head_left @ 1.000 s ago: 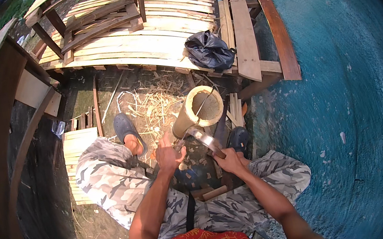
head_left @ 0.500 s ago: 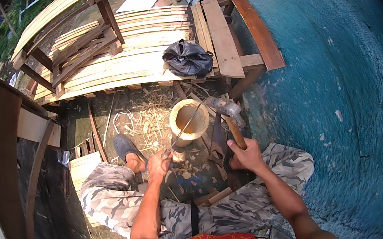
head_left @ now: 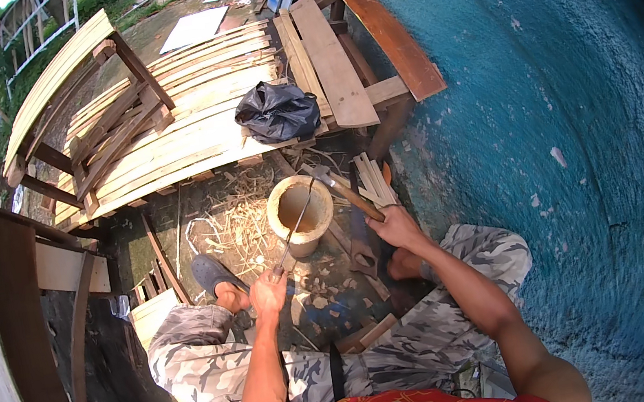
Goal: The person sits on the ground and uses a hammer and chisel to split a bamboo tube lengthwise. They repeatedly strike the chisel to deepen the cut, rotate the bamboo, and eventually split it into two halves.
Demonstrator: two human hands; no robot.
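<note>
A hollow, thick-walled wooden cylinder (head_left: 326,221) stands upright on the ground between my legs, its round opening facing up. My left hand (head_left: 268,289), fingers closed, grips the near end of a thin metal rod (head_left: 298,227) that slants over the opening to the far rim. My right hand (head_left: 396,227) is wrapped round the wooden handle of a hammer (head_left: 355,199). The hammer's head is by the far end of the rod; whether they touch I cannot tell. A handsaw (head_left: 361,249) lies just right of the cylinder, below my right hand.
Pale shavings (head_left: 239,227) cover the ground left of the cylinder. Beyond stands a slatted platform (head_left: 190,141) bearing a black plastic bag (head_left: 276,111) and a wooden frame (head_left: 91,110). A blue wall (head_left: 527,139) closes the right side; a wooden panel (head_left: 23,325) stands at left.
The hammer has swung down and left, its head now at the rod's far end. My right hand has moved up and slightly left. The whole view has shifted and tilted a little.
</note>
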